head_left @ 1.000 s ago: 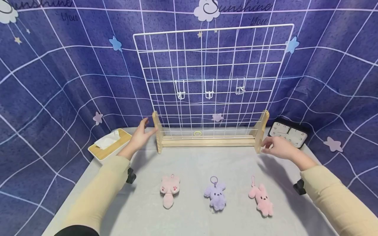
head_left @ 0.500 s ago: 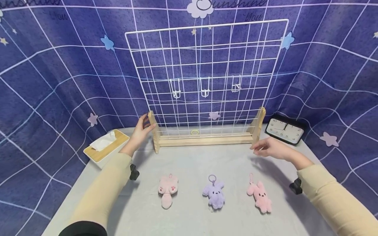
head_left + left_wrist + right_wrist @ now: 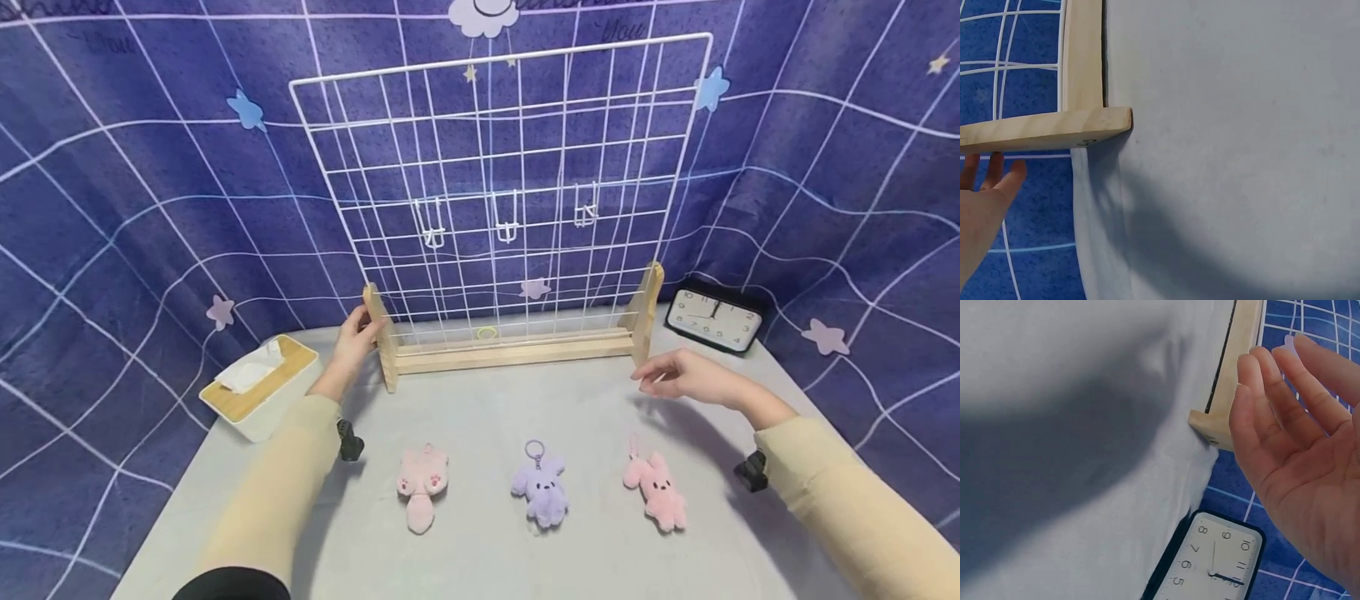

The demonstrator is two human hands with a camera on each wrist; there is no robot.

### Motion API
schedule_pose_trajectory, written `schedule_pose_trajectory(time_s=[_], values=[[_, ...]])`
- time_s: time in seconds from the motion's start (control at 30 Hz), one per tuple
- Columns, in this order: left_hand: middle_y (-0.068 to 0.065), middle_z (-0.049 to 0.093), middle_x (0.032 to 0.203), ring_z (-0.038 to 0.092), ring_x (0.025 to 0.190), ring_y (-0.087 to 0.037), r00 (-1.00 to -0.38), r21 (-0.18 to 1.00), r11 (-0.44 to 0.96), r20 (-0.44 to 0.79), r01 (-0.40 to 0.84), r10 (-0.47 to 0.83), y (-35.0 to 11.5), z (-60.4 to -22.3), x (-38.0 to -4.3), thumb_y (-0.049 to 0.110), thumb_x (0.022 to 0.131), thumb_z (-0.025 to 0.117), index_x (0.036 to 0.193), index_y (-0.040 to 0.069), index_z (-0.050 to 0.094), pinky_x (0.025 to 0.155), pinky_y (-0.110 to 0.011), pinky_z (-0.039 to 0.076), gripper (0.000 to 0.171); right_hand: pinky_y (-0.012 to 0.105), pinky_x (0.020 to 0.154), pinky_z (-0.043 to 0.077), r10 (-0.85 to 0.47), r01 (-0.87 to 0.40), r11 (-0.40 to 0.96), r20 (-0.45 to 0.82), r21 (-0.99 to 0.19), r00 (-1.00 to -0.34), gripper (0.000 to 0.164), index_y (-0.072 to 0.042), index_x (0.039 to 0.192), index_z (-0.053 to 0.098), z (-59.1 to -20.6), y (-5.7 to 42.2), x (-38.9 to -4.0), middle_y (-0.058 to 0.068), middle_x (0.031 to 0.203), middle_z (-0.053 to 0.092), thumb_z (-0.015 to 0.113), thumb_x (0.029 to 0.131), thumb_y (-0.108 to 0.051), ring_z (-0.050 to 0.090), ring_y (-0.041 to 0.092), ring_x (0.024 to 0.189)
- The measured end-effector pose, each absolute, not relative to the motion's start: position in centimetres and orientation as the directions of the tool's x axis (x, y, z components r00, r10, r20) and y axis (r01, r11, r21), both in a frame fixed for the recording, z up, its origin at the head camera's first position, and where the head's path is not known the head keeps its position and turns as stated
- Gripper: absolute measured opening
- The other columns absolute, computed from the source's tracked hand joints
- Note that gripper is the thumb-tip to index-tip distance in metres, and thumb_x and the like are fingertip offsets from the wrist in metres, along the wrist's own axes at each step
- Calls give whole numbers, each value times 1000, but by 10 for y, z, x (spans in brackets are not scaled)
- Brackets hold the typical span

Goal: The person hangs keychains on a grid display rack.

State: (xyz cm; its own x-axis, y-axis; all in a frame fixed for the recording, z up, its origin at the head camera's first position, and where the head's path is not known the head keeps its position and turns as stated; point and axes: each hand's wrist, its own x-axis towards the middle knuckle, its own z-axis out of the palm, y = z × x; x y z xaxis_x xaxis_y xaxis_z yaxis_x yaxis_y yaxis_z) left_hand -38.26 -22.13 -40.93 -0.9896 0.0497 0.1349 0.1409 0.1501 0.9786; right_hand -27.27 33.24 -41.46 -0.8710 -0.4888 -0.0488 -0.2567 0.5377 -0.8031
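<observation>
A white wire grid rack (image 3: 525,154) stands upright in a wooden base (image 3: 517,354) at the back of the table. At its left wooden side post (image 3: 381,337), my left hand (image 3: 351,346) touches the outer face with its fingertips (image 3: 1017,167). My right hand (image 3: 686,375) hovers in front of the right post (image 3: 647,312), fingers loosely bent and holding nothing. Three plush keychains lie on the table: a pale pink one (image 3: 422,487) with paw marks, a purple one (image 3: 543,492), and a pink long-eared one (image 3: 662,496).
Three white hooks hang on the grid, including the middle hook (image 3: 507,229). A tissue box (image 3: 296,367) sits left of the rack, and a clock (image 3: 712,317) stands to its right. A yellow ring (image 3: 487,332) shows behind the grid. A patterned blue curtain (image 3: 150,250) encloses the back.
My left hand has come in against the left post. My right hand has drawn slightly forward, away from the right post. The head view has shifted and tilted; the keychains stay put.
</observation>
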Motion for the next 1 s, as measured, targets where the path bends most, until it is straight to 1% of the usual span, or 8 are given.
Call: schedule_pose_trajectory(time_s=[0.17,0.3,0.43,0.53,0.63,0.73,0.87,1.0], values=[[-18,46,137,49,112,-15,-992,988,88,122,124,24,-224,-420,-392,5,105,50,150,-4,36,105,-47,46,48,32,78,60,-478,-221,551,-87,-805,-874,33,10,123,66,-420,332,-272,25,111,70,71,94,-5,70,28,90],[-3,47,131,48,115,-12,-993,993,26,118,119,13,-226,-434,-398,9,106,50,144,7,45,103,-45,46,38,38,73,60,-494,-206,560,-124,-802,-861,31,9,120,68,-427,329,-274,23,104,71,72,94,-5,69,37,84],[5,49,126,47,118,-13,-992,992,1,130,130,1,-223,-438,-400,12,106,52,132,22,54,101,-46,44,28,31,67,59,-520,-203,563,-152,-801,-841,23,9,113,70,-438,327,-274,19,93,73,71,93,-2,68,27,76],[8,50,124,46,119,-13,-991,991,-2,133,133,4,-221,-438,-401,13,106,52,129,27,55,99,-46,43,26,24,61,54,-541,-215,568,-164,-794,-825,17,9,105,71,-447,325,-274,15,84,72,72,90,0,63,17,68],[7,49,127,44,123,-14,-992,992,-5,124,124,15,-222,-437,-401,14,107,51,131,27,54,102,-49,40,28,21,56,47,-552,-231,585,-173,-777,-816,12,7,98,71,-452,321,-273,11,74,69,74,88,1,55,11,61],[6,47,129,41,126,-15,-993,993,-16,114,114,31,-221,-438,-401,15,107,50,134,26,52,105,-53,36,29,20,54,43,-544,-245,611,-173,-753,-821,8,3,92,72,-455,318,-273,5,69,64,76,86,-1,51,8,58],[6,46,128,40,127,-15,-994,995,-22,101,100,41,-222,-439,-403,14,108,49,133,27,52,106,-54,35,28,21,57,41,-520,-268,660,-169,-702,-837,8,-4,87,72,-460,316,-274,-4,68,60,79,86,-6,49,6,60],[6,46,128,39,130,-17,-994,994,-39,101,99,45,-222,-441,-405,14,107,50,132,27,52,111,-59,31,28,23,59,41,-507,-292,693,-157,-660,-847,10,-9,84,71,-464,314,-275,-7,69,57,80,86,-8,48,7,62]])
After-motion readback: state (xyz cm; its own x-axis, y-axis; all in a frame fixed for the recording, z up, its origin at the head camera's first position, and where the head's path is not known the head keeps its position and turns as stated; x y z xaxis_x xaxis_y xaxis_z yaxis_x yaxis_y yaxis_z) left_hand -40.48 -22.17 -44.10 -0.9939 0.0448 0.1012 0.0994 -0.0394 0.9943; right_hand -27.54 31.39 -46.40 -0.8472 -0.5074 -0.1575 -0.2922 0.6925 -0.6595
